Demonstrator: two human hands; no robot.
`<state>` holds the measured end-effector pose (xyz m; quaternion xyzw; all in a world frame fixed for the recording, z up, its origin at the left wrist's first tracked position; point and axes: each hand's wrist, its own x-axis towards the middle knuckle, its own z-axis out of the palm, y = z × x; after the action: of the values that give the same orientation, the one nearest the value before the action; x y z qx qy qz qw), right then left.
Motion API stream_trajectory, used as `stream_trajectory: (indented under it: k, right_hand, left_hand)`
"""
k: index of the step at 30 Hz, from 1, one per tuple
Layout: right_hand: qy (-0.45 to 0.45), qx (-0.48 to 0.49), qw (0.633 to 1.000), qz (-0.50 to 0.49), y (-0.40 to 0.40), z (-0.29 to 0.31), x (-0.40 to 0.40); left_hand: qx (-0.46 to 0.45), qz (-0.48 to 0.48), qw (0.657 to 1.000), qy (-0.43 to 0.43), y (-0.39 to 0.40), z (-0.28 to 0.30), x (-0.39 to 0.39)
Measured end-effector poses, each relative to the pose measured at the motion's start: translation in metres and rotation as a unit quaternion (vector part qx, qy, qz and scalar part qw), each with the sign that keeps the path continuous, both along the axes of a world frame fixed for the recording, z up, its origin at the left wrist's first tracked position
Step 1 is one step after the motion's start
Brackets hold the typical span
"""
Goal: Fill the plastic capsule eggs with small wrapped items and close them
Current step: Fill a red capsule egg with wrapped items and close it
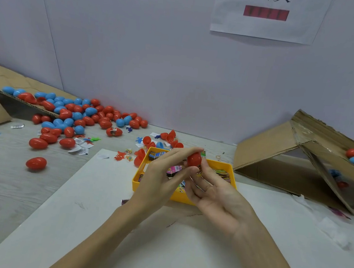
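Both hands meet over the yellow tray (234,178) of small wrapped items (222,173). A red capsule egg (194,159) is held upright between them. My left hand (162,176) pinches its upper part with long fingers. My right hand (213,193), palm up, grips the egg's lower part, where a printed wrapper (199,170) sticks out. Whether the egg's halves are fully joined is hidden by the fingers.
A heap of closed red and blue eggs (77,111) spills from a cardboard flap at the left; a lone red egg (36,163) lies nearer. Open red halves (171,138) lie behind the tray. A tilted cardboard box (301,156) with eggs stands right. A white board (170,243) covers the table.
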<state>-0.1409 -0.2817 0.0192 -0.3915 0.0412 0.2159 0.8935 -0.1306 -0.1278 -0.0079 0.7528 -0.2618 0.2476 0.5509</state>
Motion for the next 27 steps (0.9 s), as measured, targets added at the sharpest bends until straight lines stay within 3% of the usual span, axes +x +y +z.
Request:
stream_trajectory:
  k: [7,18,22,27]
  right_hand:
    - [0.079,0.049,0.996,0.011,0.0032,-0.0028,0.0007]
    - [0.088,0.038,0.995,0.001,0.0022,-0.0009,-0.0014]
    - [0.033,-0.005,0.999,-0.015,0.0017,-0.0019,-0.0019]
    - [-0.141,-0.193,0.968,-0.079,0.0016,-0.0072,-0.0025]
  left_hand:
    - [-0.004,-0.009,1.000,-0.008,-0.0003,-0.0032,0.0034]
    - [-0.025,-0.010,1.000,-0.012,-0.0016,-0.0059,0.0040]
    - [-0.013,0.020,0.999,-0.028,-0.0023,-0.0028,0.0016]
    - [0.081,0.080,0.989,-0.093,-0.0013,-0.0040,0.0011]
